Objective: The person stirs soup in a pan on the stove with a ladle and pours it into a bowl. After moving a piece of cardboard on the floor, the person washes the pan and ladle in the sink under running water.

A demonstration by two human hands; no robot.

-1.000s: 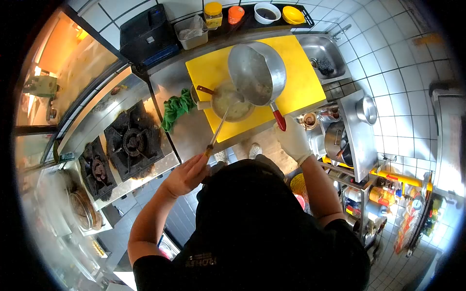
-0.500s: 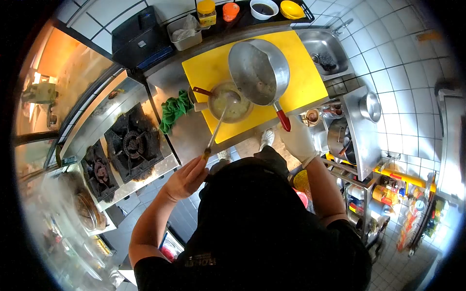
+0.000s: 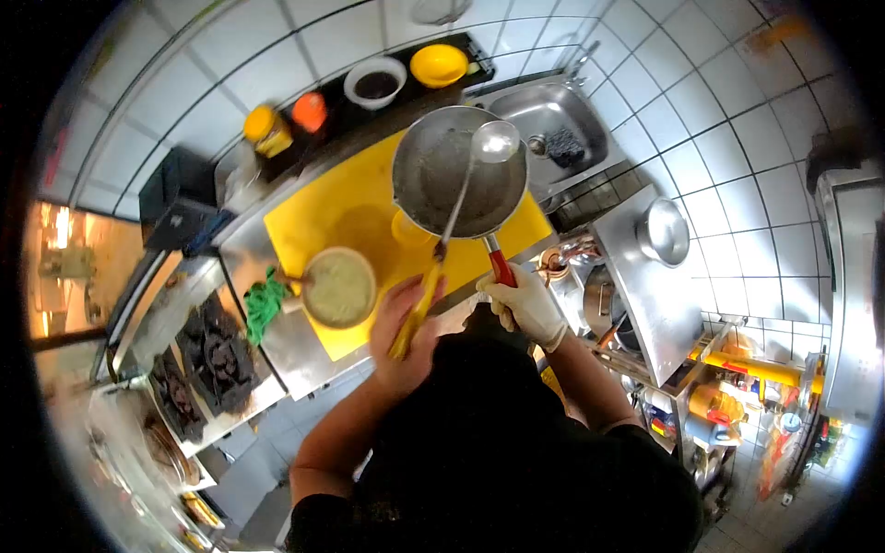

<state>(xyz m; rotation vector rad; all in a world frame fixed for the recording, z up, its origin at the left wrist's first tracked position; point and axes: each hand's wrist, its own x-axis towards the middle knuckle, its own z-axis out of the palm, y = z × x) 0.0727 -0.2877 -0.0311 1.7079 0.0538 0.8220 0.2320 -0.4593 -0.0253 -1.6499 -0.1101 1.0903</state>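
Note:
My left hand (image 3: 406, 334), bare, is wrapped round the yellow grip of a long metal ladle (image 3: 496, 142), whose bowl is over the right part of a steel pan (image 3: 442, 184). My right hand (image 3: 527, 306), in a white glove, holds the pan's red handle (image 3: 502, 268). The pan hangs over the right part of a yellow board (image 3: 309, 207), its inside facing up with some residue. A round pot (image 3: 339, 288) of pale, cloudy liquid stands on the board's left part, with a handle at its left side.
A green cloth (image 3: 264, 306) lies left of the pot, near the stove burners (image 3: 218, 355). The sink (image 3: 550, 129) is at the back right. A yellow bowl (image 3: 439, 64) and a white bowl (image 3: 375, 83) stand on the back shelf. A metal bowl (image 3: 663, 231) sits at the right.
The ladle has left the pot and is now over the pan. The pan has moved right relative to the board, away from the pot, and its inside faces up more. The view has turned.

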